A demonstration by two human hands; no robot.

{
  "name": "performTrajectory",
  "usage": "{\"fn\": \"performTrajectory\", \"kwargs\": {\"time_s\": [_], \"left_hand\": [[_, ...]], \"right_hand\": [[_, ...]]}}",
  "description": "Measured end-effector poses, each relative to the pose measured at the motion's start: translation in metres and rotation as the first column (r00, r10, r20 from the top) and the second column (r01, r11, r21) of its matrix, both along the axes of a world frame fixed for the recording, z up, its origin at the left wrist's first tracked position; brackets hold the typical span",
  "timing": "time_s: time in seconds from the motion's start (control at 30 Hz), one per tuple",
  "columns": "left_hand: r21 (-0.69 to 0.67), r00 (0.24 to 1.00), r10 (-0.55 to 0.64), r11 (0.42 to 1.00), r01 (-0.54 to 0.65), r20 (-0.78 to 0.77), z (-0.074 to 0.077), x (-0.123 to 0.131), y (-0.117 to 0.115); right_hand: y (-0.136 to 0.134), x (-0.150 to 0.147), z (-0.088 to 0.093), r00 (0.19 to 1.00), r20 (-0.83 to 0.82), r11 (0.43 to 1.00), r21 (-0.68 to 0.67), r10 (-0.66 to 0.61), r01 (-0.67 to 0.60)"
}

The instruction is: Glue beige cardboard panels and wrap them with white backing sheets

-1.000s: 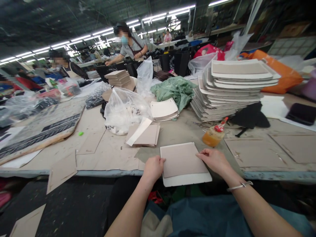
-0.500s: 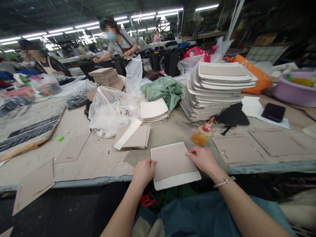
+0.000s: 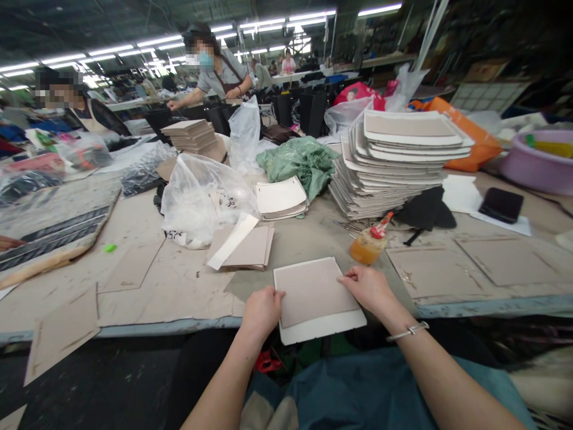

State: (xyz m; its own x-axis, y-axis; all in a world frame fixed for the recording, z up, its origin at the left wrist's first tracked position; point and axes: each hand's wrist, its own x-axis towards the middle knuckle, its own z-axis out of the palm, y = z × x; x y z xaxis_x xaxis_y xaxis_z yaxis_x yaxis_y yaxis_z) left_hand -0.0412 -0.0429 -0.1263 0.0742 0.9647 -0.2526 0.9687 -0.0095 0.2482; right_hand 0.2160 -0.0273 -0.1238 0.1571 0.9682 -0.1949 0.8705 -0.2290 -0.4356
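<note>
Between my hands, a grey-brown cardboard panel [image 3: 316,292] lies on a slightly larger white sheet [image 3: 323,328], whose lower part shows below it and past the table edge. My left hand [image 3: 263,309] is closed on the left edge of both, thumb on top. At the upper right edge my right hand [image 3: 367,289] pinches them between thumb and fingers; the fingers underneath are hidden. Just beyond the right hand stands a glue bottle [image 3: 367,247] with amber contents and a red tip. Up and left, a small cardboard pile [image 3: 253,251] has a white strip [image 3: 233,240] across it.
A tall stack of white-edged panels [image 3: 394,170] leans at the back right, near a black phone [image 3: 500,204] and a purple basin [image 3: 537,164]. White panels [image 3: 281,200], a clear plastic bag [image 3: 201,197] and a green bag [image 3: 299,162] lie ahead. Co-workers are across the table.
My hands keep the same grip on the cardboard and white sheet. The view has shifted slightly. Another person's hand has come in at the far left edge.
</note>
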Motion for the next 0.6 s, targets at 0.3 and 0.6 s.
{"fn": "performTrajectory", "kwargs": {"time_s": [0.3,0.6], "left_hand": [[0.001,0.996,0.035,0.999,-0.035,-0.086,0.0006,0.005,-0.0024],[-0.007,0.996,0.038,0.999,-0.039,-0.084,0.0004,0.006,-0.0033]], "right_hand": [[-0.0003,0.0015,-0.0024,0.996,0.076,0.998,0.011,0.054,-0.055],[-0.0007,0.0024,-0.0036,0.995,0.093,0.999,-0.016,0.048,-0.047]]}}
